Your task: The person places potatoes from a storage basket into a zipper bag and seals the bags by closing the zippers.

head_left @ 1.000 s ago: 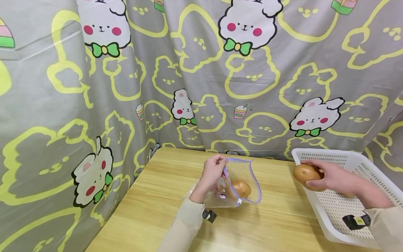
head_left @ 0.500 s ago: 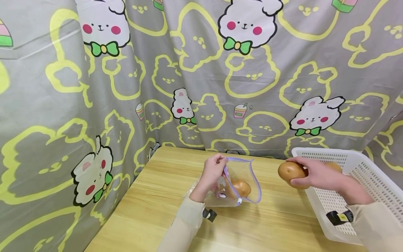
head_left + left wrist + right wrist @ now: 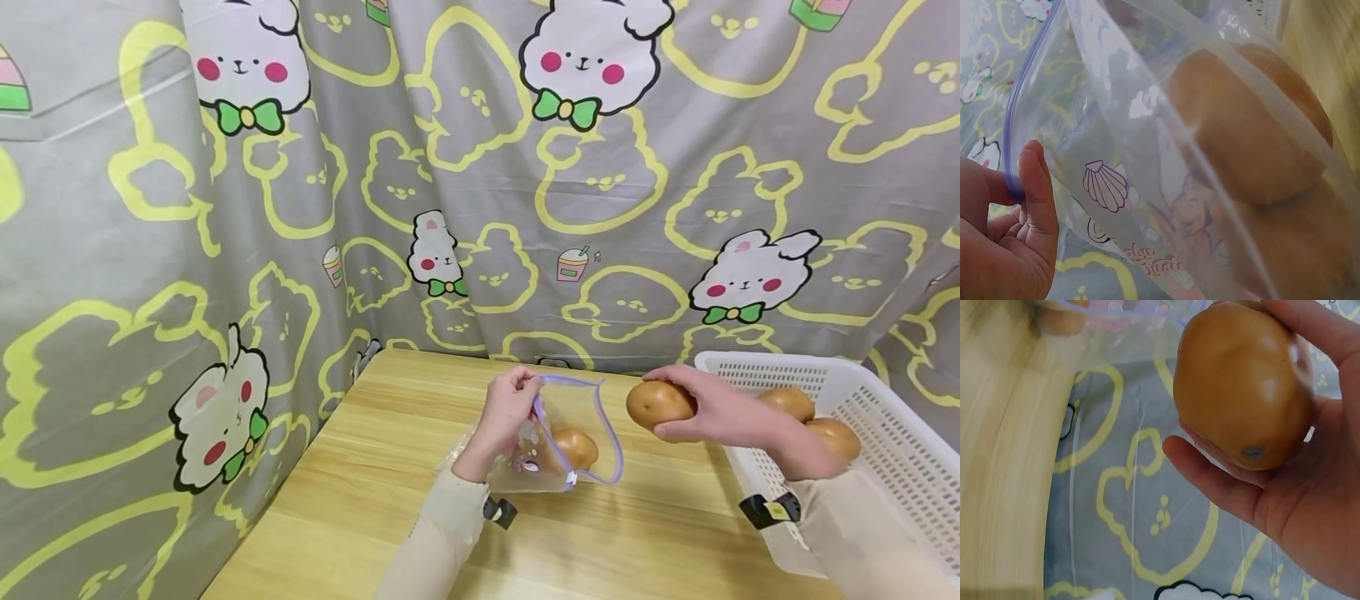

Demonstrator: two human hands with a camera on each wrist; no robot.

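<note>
1. Curtain (image 3: pixel 360 187), grey, printed with rabbits and yellow outlines; hangs behind and left of a pale wood counter (image 3: pixel 360 467).
2. Bag (image 3: pixel 543 482), clear, purple-rimmed; lies on the counter, mouth gaping to the right.
3. Left hand (image 3: pixel 512 400): thumb and fingers pinch the bag's rim at the left of the mouth. As I judge it, the pinch is there because the soft plastic would otherwise droop together.
4. Contents of bag: upper lump (image 3: pixel 1254 125) and lower lump (image 3: pixel 1310 244), brown, one above the other in the left wrist view; their weight probably steadies the bag.
5. Right hand (image 3: pixel 701 408): spread broadly around a held lump (image 3: pixel 660 404), brown, glossy, exact kind uncertain. Held above the counter, between basket and bag, apart from the mouth. Gripped from the right, apparently leaving its left face uncovered.
6. Basket (image 3: pixel 795 362), white, slotted; stands at right, with a far lump (image 3: pixel 791 403) and a near lump (image 3: pixel 836 439) inside.
7. Obstructions: right sleeve (image 3: pixel 862 517) hides part of the basket; left sleeve (image 3: pixel 442 517) reaches in front of the bag's left end.
</note>
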